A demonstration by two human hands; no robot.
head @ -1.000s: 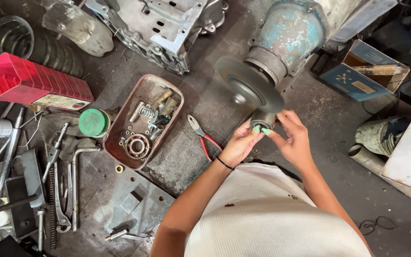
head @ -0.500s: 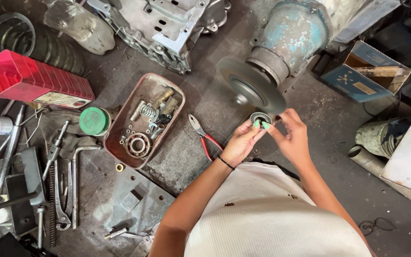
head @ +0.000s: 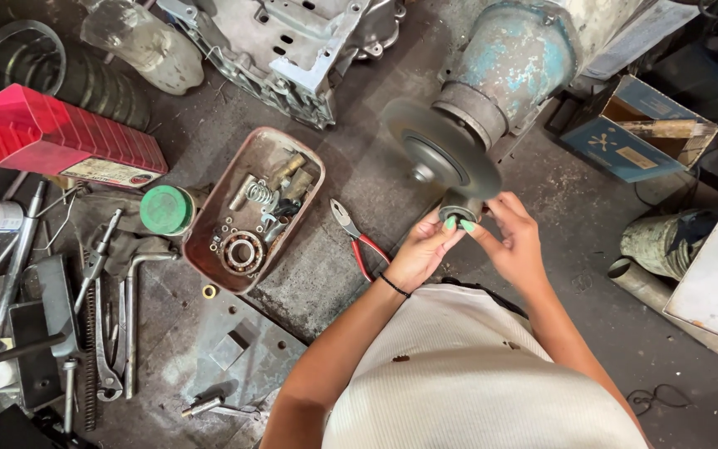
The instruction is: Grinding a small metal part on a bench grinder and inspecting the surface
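Head view: big blue-grey motor housing (head: 513, 62) with grey metal disc (head: 442, 150) on floor; rusty oblong parts tray (head: 209, 249) well left. Left hand (head: 421, 249), right hand (head: 513, 237) pinching small dark ring (head: 460, 209), possibly bearing, just below disc.

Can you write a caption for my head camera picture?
Both hands hold a small ring beside the grinder disc.

Matt grey metal disc (head: 442, 154), chipped blue-painted motor housing (head: 513, 58), rusty metal tray (head: 209, 241).
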